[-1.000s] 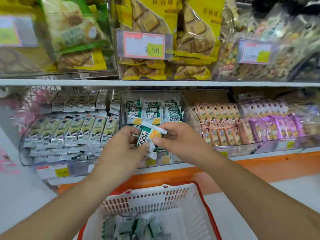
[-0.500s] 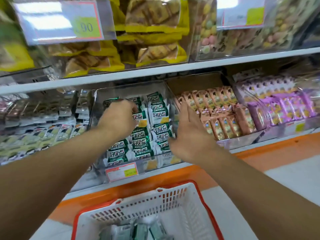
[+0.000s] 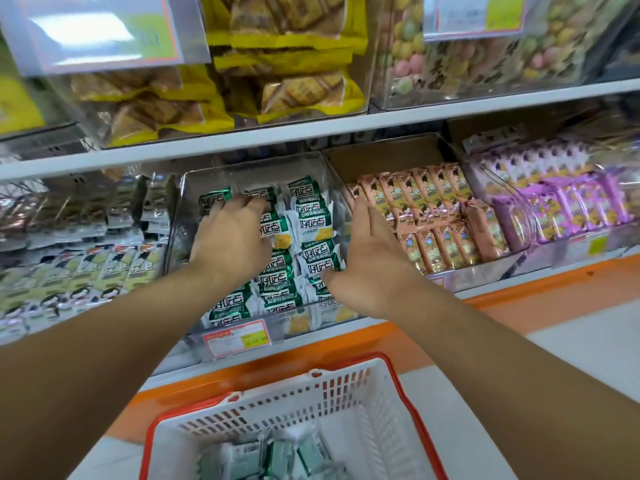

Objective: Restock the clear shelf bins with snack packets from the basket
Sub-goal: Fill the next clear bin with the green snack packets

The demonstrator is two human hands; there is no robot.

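Your left hand [image 3: 230, 237] lies loosely curled on the green packets [image 3: 313, 233] in the clear bin [image 3: 180, 216], likely settling them; your right hand [image 3: 370, 261] stays flat, empty, beside; more wait in the basket [image 3: 388, 396].

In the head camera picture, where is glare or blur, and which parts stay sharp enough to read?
Head view: strong white glare washes out the upper-left price label; the grey-green packets at the left edge are smeared; the white shelf edge bows from wide-angle distortion. The green-and-white snack packets in the clear middle bin show sharp print; the packets in the red-rimmed white basket look soft.
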